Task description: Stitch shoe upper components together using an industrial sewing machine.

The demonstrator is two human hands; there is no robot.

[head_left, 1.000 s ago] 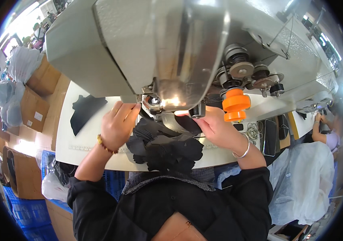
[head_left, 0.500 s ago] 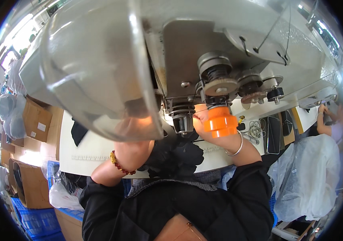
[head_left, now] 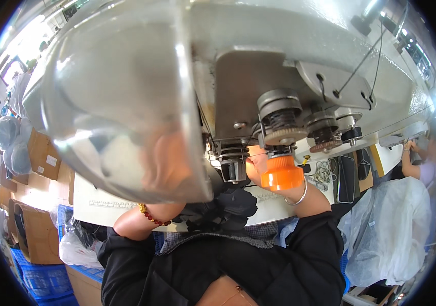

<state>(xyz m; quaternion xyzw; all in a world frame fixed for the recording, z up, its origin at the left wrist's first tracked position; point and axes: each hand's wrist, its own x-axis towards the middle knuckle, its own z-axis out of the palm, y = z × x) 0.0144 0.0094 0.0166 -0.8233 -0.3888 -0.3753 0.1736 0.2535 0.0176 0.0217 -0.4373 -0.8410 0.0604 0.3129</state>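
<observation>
The large grey head of a sewing machine (head_left: 330, 30) fills the upper part of the head view, over both hands. Through its clear, curved plastic guard (head_left: 121, 102) I see my left hand (head_left: 169, 163), blurred, its fingers not distinct. My right hand (head_left: 257, 166) is at the machine's underside, partly behind an orange round knob (head_left: 282, 174); its fingertips are hidden. Gathered black fabric (head_left: 223, 209) lies between the two wrists at the table's near edge, running under the machine. Whether either hand grips the fabric does not show.
The white table (head_left: 103, 209) carries a printed ruler scale (head_left: 113, 203). At its right lie a dark phone-like slab (head_left: 346, 178) and a coiled cord (head_left: 323, 173). Cartons (head_left: 42, 153) and blue crates (head_left: 44, 278) stand left; clear plastic-wrapped goods (head_left: 389, 229) sit right. Another person's arm (head_left: 410, 162) is far right.
The machine head and orange knob sit lower in the view. My left hand is now farther behind the guard, which also covers the black piece seen earlier at the table's left.
</observation>
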